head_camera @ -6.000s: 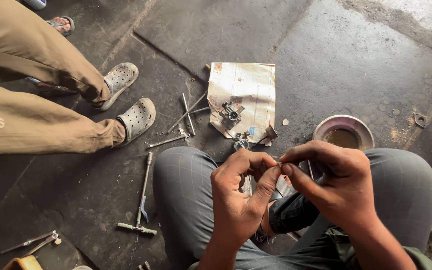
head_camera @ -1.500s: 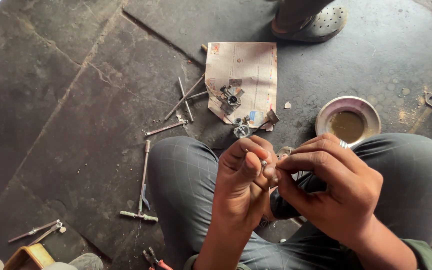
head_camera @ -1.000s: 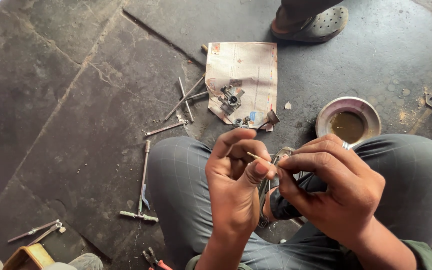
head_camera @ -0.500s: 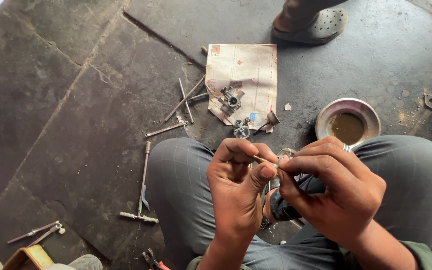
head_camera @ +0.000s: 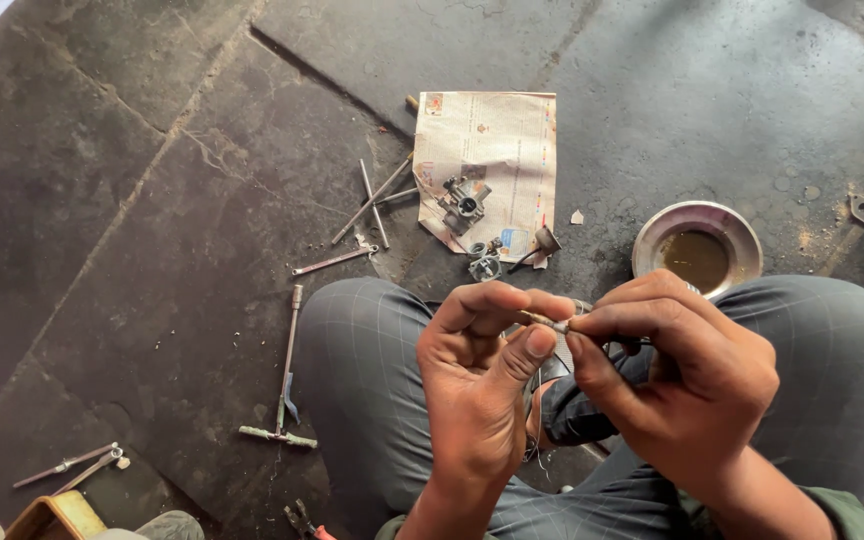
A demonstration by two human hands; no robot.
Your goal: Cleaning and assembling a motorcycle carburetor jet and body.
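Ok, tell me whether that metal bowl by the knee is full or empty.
Partly filled: the metal bowl stands upright on the floor with a shallow brownish liquid pooled inside.

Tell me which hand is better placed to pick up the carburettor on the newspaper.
Left, probably. The left hand is nearer the carburettor on the newspaper; the right hand sits farther right.
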